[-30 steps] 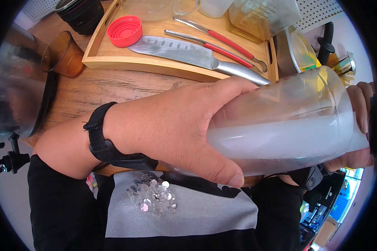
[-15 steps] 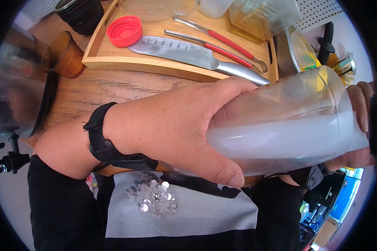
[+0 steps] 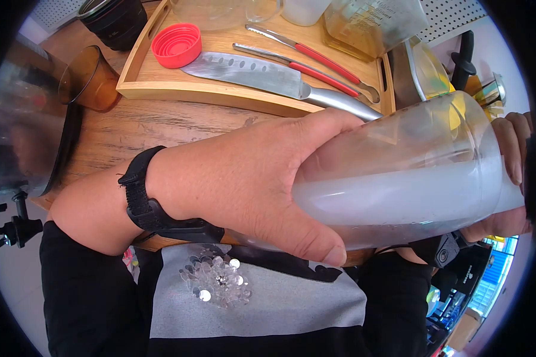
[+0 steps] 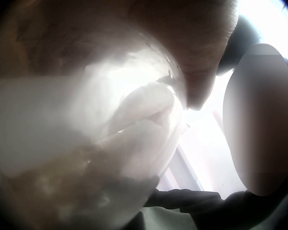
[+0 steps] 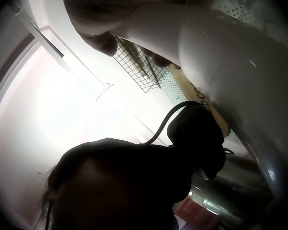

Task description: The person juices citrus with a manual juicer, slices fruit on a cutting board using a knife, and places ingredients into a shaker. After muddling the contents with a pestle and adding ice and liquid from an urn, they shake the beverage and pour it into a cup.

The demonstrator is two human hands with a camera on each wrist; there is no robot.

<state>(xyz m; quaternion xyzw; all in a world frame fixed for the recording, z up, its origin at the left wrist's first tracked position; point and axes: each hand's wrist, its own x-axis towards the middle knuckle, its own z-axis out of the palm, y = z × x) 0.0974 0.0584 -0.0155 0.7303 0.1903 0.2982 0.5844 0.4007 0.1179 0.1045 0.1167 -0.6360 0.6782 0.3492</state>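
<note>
In the head view, a clear cylindrical container (image 3: 417, 134) lies tilted across the person's front, with a white mass (image 3: 393, 193) inside. The left hand (image 3: 256, 181) grips its left end, thumb on the near side. At the other end, the right hand (image 3: 509, 154) has its fingers curled round a white piece (image 3: 510, 196) that sticks out past the rim; its wrist is cut off by dark edge. The left wrist view has the left hand (image 4: 194, 48) against the blurred clear wall (image 4: 134, 139). In the right wrist view, the right hand (image 5: 98, 21) holds the white piece (image 5: 156, 28).
Behind the arms, a wooden tray (image 3: 214, 95) bears a red lid (image 3: 177, 45), a knife (image 3: 244, 72), red-handled tools (image 3: 327, 62) and a measuring jug (image 3: 363, 30). An amber glass (image 3: 92, 83) and black lens-like cup (image 3: 114, 22) stand left. Clear discs (image 3: 220, 281) lie on grey cloth (image 3: 262, 315).
</note>
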